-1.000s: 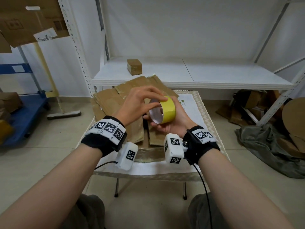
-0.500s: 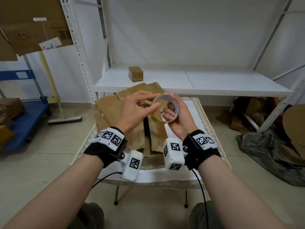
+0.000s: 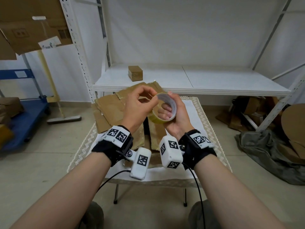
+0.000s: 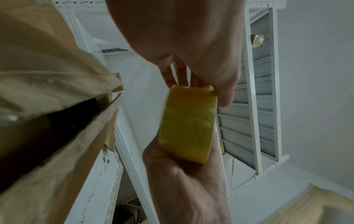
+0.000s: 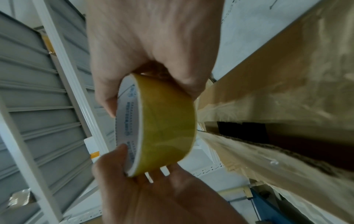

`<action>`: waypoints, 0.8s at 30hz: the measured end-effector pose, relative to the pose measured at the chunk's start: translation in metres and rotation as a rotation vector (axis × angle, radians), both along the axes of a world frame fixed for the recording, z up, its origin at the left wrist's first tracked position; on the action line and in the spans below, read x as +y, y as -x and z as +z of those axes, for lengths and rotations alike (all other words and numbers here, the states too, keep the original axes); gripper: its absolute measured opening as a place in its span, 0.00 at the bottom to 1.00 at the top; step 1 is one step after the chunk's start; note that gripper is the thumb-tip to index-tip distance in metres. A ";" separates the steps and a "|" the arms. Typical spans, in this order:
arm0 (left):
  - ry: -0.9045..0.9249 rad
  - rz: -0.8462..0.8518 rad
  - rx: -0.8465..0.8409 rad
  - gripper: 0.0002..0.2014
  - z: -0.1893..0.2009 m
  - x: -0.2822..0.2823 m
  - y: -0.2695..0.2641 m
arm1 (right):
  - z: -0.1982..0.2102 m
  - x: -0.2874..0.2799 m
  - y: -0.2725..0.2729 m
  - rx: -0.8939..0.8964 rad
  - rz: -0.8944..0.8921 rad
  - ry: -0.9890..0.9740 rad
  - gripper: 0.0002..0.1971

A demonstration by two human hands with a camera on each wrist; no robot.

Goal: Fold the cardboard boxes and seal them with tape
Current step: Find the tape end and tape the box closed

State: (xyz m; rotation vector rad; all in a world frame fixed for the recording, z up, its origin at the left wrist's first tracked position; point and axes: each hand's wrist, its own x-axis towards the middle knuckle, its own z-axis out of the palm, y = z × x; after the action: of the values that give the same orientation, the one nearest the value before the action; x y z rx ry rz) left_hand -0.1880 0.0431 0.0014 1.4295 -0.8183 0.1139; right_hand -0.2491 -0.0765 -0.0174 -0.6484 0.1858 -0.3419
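Observation:
A yellow tape roll point(image 3: 158, 119) with a white core is held in the air above the table. My right hand point(image 3: 171, 103) grips it, fingers through the core and thumb on the far rim. My left hand point(image 3: 154, 98) pinches the roll's upper edge with thumb and forefinger. The left wrist view shows the roll's point(image 4: 187, 127) yellow band edge-on, with my left fingertips point(image 4: 191, 84) at its top. In the right wrist view the roll point(image 5: 164, 125) sits between both hands. Flattened cardboard boxes point(image 3: 109, 109) lie on the table beneath. One small folded box point(image 3: 135, 75) stands on the shelf.
The small table point(image 3: 194, 113) has a white cloth with a lace border. Behind it runs a white shelf point(image 3: 206, 80). A blue cart point(image 3: 24, 119) and a floor squeegee point(image 3: 64, 119) stand at the left. A grey cloth heap point(image 3: 264, 149) with cardboard scraps lies at the right.
The roll has been turned so its open core faces me instead of its yellow band. My left hand has shifted from covering the roll to pinching its upper edge.

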 end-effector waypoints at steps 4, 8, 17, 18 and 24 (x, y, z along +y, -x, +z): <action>-0.007 -0.012 0.005 0.09 -0.002 -0.003 -0.002 | -0.002 0.002 -0.003 -0.003 0.014 -0.029 0.11; 0.004 0.002 0.012 0.03 -0.007 -0.007 -0.001 | -0.004 0.003 -0.004 0.017 0.013 -0.055 0.12; 0.018 -0.064 0.051 0.03 -0.008 -0.016 0.005 | -0.007 0.009 -0.005 0.028 0.058 -0.111 0.17; -0.003 -0.062 0.032 0.03 -0.009 -0.016 0.004 | -0.008 0.009 -0.005 0.032 0.055 -0.109 0.16; 0.006 -0.067 0.052 0.02 -0.016 -0.013 0.004 | -0.014 0.011 -0.004 0.023 0.038 -0.127 0.17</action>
State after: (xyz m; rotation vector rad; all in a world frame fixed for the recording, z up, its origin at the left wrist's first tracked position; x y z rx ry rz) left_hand -0.1915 0.0301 -0.0151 1.3924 -0.8216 0.0282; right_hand -0.2450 -0.0651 -0.0313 -0.5300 0.2157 -0.2840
